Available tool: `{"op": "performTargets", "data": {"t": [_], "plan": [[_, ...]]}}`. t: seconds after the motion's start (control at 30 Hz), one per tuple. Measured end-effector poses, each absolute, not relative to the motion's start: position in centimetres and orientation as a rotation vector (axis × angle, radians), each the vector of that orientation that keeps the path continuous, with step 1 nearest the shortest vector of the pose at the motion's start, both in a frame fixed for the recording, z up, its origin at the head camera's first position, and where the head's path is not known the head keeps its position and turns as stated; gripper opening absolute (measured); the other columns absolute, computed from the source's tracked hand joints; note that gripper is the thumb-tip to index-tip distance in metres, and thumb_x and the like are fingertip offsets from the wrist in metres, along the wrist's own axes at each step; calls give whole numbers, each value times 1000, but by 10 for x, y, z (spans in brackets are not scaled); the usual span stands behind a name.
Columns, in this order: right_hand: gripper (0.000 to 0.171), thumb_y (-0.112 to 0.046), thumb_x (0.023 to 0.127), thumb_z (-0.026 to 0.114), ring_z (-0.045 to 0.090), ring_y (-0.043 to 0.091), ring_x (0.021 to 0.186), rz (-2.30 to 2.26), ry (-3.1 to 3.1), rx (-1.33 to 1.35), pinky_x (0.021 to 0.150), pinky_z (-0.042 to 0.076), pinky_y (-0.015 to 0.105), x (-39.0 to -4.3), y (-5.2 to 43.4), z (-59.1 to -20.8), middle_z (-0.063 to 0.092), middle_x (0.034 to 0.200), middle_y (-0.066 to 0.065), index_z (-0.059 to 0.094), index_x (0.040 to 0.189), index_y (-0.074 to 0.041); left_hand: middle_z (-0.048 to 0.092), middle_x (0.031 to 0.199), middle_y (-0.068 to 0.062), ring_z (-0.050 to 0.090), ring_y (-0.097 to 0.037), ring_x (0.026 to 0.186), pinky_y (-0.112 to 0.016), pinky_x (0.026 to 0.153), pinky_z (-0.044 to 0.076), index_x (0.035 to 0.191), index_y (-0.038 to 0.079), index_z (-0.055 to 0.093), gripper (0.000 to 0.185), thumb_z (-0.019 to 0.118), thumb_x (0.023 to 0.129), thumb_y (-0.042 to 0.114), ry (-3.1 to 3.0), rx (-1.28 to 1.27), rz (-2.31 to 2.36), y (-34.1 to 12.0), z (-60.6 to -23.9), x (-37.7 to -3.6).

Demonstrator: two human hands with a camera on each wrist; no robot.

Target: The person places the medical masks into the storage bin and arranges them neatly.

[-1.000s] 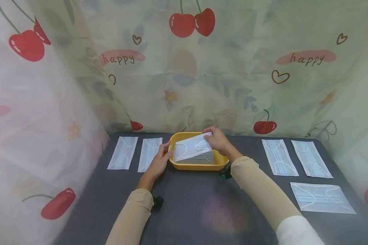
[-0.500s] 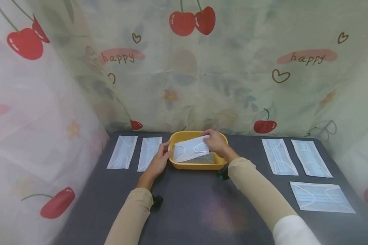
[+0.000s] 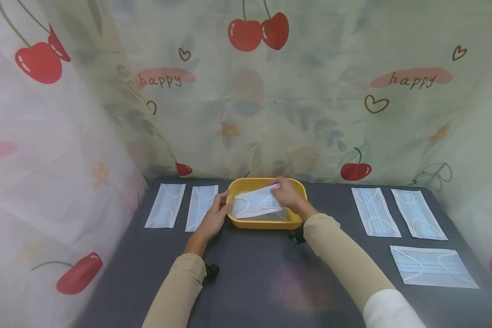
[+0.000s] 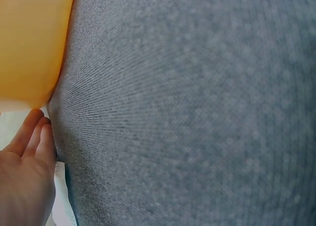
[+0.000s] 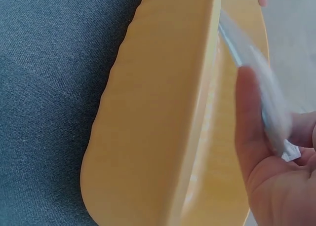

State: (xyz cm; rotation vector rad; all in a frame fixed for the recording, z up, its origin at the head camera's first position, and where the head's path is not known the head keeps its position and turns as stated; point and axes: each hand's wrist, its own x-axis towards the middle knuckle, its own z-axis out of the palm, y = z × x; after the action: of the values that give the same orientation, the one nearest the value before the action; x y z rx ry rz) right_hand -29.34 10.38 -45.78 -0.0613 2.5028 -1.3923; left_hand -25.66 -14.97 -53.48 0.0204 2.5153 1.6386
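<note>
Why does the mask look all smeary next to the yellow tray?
Right wrist view: the mask is too near the lens, so it blurs beside the yellow tray. Head view: the mask is sharp, though the edges of the picture bend.

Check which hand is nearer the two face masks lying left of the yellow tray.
Left. The left hand rests beside the nearer of the two face masks, at the yellow tray's left rim. The right hand is over the tray, holding another mask.
</note>
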Motion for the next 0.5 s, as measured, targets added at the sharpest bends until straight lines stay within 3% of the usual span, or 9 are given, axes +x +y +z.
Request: {"op": "performTargets", "data": {"t": [0.17,0.5], "plan": [[35,-13,104,50,51,35,129,-1305,2531,-113,115,40,50,-294,104,-458,54,143,23,52,136,2,56,145,-15,53,-34,137,-56,120,34,155,35,35,49,46,108,40,2522,33,1643,-150,-535,-257],[56,-23,104,58,42,38,144,-1219,2479,-158,121,35,52,-291,106,-457,43,156,24,39,151,1,56,145,-15,54,-33,135,-54,120,36,156,30,34,49,45,108,37,2524,37,1645,-148,-535,-257]]}}
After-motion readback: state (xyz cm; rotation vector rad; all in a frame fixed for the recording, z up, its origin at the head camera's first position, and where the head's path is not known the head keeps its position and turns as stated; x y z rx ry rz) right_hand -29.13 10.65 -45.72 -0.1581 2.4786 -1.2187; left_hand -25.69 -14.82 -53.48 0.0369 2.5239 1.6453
